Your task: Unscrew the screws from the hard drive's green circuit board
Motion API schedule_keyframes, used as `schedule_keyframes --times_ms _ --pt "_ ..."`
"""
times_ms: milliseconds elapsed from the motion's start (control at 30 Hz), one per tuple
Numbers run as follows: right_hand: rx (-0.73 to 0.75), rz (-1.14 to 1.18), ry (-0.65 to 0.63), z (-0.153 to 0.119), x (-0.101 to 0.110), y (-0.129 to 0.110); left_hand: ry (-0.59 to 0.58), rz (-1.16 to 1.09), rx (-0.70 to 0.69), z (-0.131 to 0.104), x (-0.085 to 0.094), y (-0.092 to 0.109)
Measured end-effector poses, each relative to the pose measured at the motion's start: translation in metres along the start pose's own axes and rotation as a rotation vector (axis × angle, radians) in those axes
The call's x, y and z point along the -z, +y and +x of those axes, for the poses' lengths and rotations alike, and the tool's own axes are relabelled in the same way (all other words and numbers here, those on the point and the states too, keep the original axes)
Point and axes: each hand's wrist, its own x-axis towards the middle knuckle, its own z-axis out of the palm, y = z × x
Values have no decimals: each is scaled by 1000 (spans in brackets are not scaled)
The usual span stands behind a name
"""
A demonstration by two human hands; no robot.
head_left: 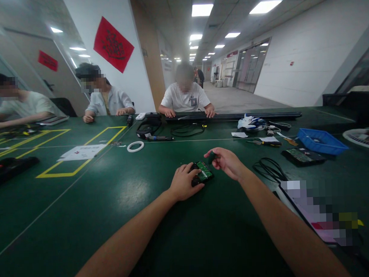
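Note:
A hard drive (205, 173) with a green circuit board facing up lies on the green table in front of me. My left hand (187, 181) holds it from the left, fingers over its far edge and onto the board, thumb along the near side. Just above the drive's right end is my right hand (223, 162), raised off the table. Its fingers are curled into a pinch around a small dark patch that I cannot make out. Part of the drive is hidden under my left fingers.
To the right are a second drive (303, 155), a blue tray (322, 141), a screwdriver (269, 142), white gloves (251, 122) and black cable (270, 170). A white tape ring (135, 146) and a pen-like tool (158, 137) lie ahead. A person (185, 94) sits opposite.

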Motion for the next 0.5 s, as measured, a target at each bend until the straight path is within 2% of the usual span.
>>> schedule_keyframes --times_ms 300,500 --pt "-3 19 -43 -2 -2 0 -20 4 4 -1 4 2" --pt "75 -105 31 0 1 0 -19 -3 11 -1 2 1"
